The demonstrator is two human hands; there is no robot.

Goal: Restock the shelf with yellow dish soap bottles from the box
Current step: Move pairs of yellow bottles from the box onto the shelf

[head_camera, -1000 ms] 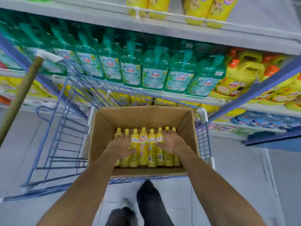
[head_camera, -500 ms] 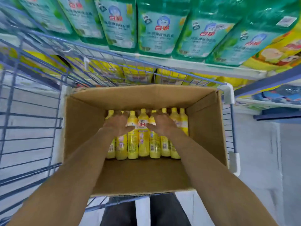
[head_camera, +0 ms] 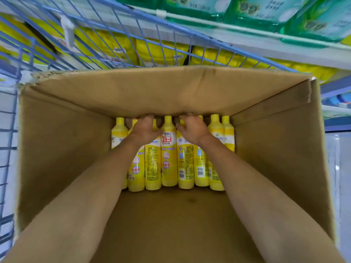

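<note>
Several yellow dish soap bottles [head_camera: 169, 158] lie side by side at the far end of an open cardboard box [head_camera: 62, 149], caps toward the far wall. My left hand [head_camera: 145, 130] grips the necks of the bottles left of centre, fingers curled over their tops. My right hand [head_camera: 192, 129] grips the necks of the bottles right of centre the same way. One bottle's neck stands bare between the two hands. The caps under my fingers are hidden.
The box sits in a blue wire cart [head_camera: 57, 35]. Behind the cart, a shelf [head_camera: 247, 44] carries yellow refill packs [head_camera: 161, 52] below and green packs [head_camera: 266, 10] above. The near half of the box floor [head_camera: 171, 224] is bare cardboard.
My head has come much closer to the box, which now fills the view. Both hands slid forward from the bottles' shoulders to their necks and curled round them.
</note>
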